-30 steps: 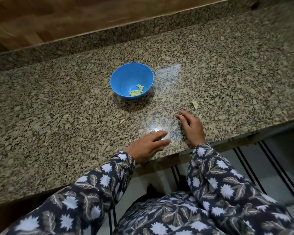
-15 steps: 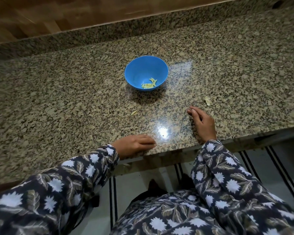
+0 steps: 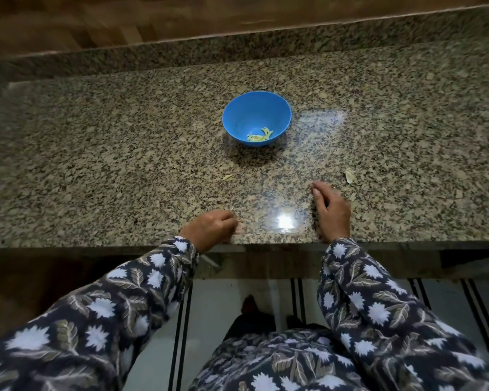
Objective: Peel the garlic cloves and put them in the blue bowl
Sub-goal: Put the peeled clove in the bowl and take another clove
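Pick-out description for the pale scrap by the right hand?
On the speckled granite counter, find the blue bowl, then come toward the near edge to the right hand. The pale scrap lies just beyond and right of it. It is bigger and paler than the yellowish sliver in front of the bowl.

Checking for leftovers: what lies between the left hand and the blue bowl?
Head view: one small pale scrap, peel or clove unclear, on otherwise bare counter between the left hand and the blue bowl.
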A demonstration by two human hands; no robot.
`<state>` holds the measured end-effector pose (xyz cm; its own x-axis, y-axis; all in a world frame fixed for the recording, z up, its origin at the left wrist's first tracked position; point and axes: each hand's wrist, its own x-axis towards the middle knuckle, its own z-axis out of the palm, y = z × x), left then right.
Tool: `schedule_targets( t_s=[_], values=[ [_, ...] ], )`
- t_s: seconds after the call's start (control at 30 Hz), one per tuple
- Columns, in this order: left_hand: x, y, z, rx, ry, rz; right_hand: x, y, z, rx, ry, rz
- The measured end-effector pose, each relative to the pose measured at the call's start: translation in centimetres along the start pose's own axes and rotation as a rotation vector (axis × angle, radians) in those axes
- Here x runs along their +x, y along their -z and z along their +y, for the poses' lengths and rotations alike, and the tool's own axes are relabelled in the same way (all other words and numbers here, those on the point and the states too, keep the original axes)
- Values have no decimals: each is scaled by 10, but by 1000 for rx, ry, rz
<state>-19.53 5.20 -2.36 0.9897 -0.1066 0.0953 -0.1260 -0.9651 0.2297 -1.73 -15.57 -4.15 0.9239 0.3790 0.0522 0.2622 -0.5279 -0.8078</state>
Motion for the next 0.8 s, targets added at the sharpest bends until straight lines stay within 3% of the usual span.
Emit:
schedule_targets(
  t_s=[0.1, 0.17, 0.2, 0.27, 0.33, 0.47, 0.53, 0.8],
  values=[
    [4, 4, 10, -283, 871, 171, -3, 0, -2, -30, 46, -86],
    [-1, 11, 5, -804, 1332, 315, -7, -4, -4, -64, 80, -153],
    [-6, 17, 2, -1168, 1429, 404, -9, -6, -5, -78, 94, -186],
    [-21, 27, 4, -1833, 1490, 644, -16, -12, -10, -73, 134, -245],
    [-33, 30, 11, -2102, 1474, 861, -23, -22, -20, -74, 214, -347],
    [-47, 30, 33, -2090, 1416, 1133, -34, -53, -35, -490, 477, -722],
    [-62, 30, 42, -2075, 1437, 1224, -38, -71, -40, -621, 556, -801],
    [-133, 30, 54, -2072, 1539, 1481, -38, -139, -89, -614, 824, -976]
  ],
)
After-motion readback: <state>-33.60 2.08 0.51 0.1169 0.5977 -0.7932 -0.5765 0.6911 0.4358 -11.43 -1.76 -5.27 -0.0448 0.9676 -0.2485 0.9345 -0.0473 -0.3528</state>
